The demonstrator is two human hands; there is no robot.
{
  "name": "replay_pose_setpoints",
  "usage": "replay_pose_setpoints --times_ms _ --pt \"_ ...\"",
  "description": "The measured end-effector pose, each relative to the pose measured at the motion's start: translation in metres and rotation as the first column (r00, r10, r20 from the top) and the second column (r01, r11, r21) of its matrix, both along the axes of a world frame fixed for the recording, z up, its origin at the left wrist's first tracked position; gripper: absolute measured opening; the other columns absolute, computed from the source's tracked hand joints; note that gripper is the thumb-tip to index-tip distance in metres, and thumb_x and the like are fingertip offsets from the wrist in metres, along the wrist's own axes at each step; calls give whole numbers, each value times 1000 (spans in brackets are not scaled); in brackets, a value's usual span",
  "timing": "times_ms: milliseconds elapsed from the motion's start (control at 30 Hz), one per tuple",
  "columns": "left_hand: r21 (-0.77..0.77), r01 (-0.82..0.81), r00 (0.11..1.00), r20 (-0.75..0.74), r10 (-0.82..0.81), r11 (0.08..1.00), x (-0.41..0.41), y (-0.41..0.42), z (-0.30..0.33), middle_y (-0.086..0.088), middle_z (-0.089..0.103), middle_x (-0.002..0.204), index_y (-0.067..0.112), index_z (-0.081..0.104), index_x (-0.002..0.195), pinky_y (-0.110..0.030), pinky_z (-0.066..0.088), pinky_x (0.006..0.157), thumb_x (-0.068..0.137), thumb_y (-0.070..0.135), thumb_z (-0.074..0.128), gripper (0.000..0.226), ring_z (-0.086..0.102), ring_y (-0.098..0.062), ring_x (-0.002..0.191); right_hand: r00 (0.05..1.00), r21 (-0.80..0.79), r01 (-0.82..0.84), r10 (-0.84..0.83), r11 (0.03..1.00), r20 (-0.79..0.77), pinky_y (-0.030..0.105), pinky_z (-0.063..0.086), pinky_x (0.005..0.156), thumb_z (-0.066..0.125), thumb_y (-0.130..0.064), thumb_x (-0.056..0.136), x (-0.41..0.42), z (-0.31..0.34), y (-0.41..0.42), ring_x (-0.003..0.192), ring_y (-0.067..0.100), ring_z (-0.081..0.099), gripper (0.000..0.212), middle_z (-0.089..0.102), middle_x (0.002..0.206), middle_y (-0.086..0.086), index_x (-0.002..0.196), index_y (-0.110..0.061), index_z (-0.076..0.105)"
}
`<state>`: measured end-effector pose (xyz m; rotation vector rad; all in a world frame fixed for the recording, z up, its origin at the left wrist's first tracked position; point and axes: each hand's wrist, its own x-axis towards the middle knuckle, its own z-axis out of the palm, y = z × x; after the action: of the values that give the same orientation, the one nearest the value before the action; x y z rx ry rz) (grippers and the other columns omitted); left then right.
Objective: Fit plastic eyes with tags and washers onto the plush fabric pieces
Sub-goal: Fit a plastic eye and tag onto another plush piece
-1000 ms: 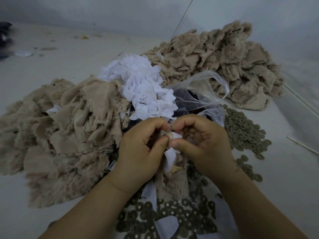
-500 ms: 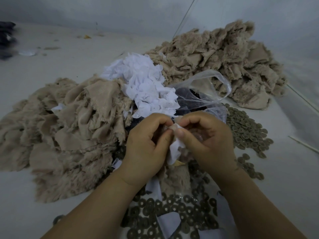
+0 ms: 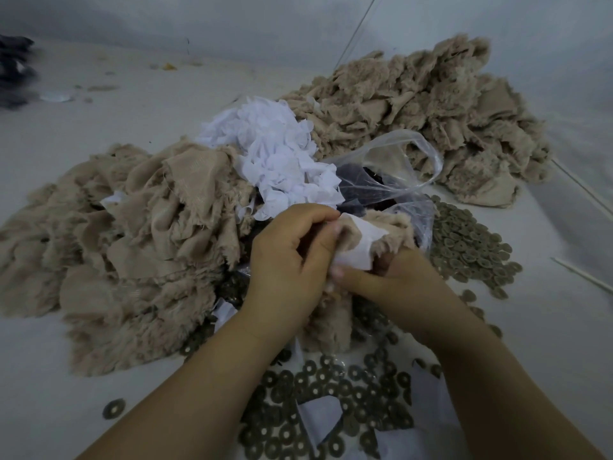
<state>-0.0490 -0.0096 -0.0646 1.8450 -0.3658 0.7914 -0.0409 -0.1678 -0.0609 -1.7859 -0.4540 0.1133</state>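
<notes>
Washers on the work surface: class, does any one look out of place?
Yes. One washer lies alone at lower left, apart from the main washers spread near the forearms and the heap at right. It looks strayed; nothing appears damaged.

Pale grey surface [image 3: 99,376] carrying everything. 2 beige plush heaps lying on it: left heap [image 3: 116,247], far-right heap [image 3: 431,111]. White tag pile [image 3: 275,157] sitting between them. Washers [image 3: 331,410] spreading near edge, more at right [image 3: 471,254]. 1 stray washer [image 3: 113,408] lying apart, left.
</notes>
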Motion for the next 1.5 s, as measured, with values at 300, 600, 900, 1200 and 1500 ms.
replay_pose_setpoints --times_ms 300,600,900,1200,1500 --pt "41 -126 990 76 123 991 -16 12 -1 -4 53 77 5 59 74 -26 42 67 91 19 65 23 51 -17 75 927 442 138 42 886 -373 45 57 93 64 -20 87 3 0 4 106 38 68 27 71 111 24 101 0 75" --pt "119 -33 999 23 31 992 -22 0 -5 -2 52 89 6 61 91 -14 38 73 78 17 80 26 49 -8 82 948 460 225 -83 859 -308 54 53 95 69 -17 80 4 -1 7 108 44 65 39 70 112 26 114 2 65" --pt "160 -55 998 29 51 986 -18 -2 -10 -6 55 83 3 68 81 -15 41 72 83 1 74 7 52 -13 78 954 406 259 -164 877 -253 59 57 84 71 -30 85 3 -5 11 91 55 64 26 67 92 34 81 -4 73" --pt "122 244 970 -39 -241 962 -24 5 -4 -2 58 69 2 60 68 -32 46 59 81 -3 68 16 53 -15 65 927 475 367 -274 800 -255 67 50 93 65 -27 89 8 -6 6 104 53 63 30 69 103 32 95 1 74" --pt "138 -25 995 -92 38 990 -21 -4 -5 2 56 65 11 66 75 -19 41 58 85 22 78 19 50 -11 61 952 428 296 -231 854 -199 61 53 92 63 -22 95 2 -7 10 98 43 70 25 74 100 24 101 -1 75"
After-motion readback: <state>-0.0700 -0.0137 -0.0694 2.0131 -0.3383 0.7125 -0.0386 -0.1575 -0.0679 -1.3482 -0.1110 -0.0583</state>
